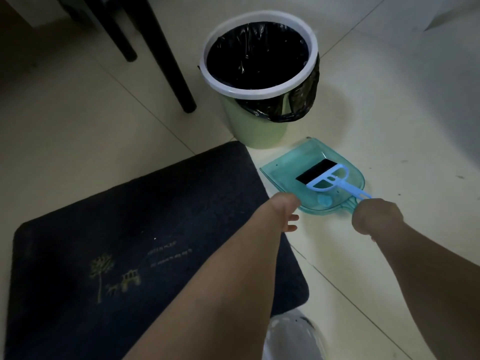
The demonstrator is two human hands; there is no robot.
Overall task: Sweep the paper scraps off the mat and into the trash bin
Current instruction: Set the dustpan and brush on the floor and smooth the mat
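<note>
A dark blue mat [109, 229] with a small tree and house print lies on the pale tiled floor [389, 113], filling the view from 6 to 9 o'clock. No paper scraps show clearly on it, only a tiny pale speck. The green trash bin [255, 128], white-rimmed and lined with a black bag, stands at 12 o'clock just beyond the mat's far corner. A see-through teal dustpan [293, 168] lies flat on the floor at 2 o'clock from the mat, with a light blue brush [330, 179] resting inside it. The right hand [376, 216] is clenched at the handles of dustpan and brush, apparently grasping them. The left hand [285, 209] hovers by the pan's near edge, fingers [292, 222] loosely released.
</note>
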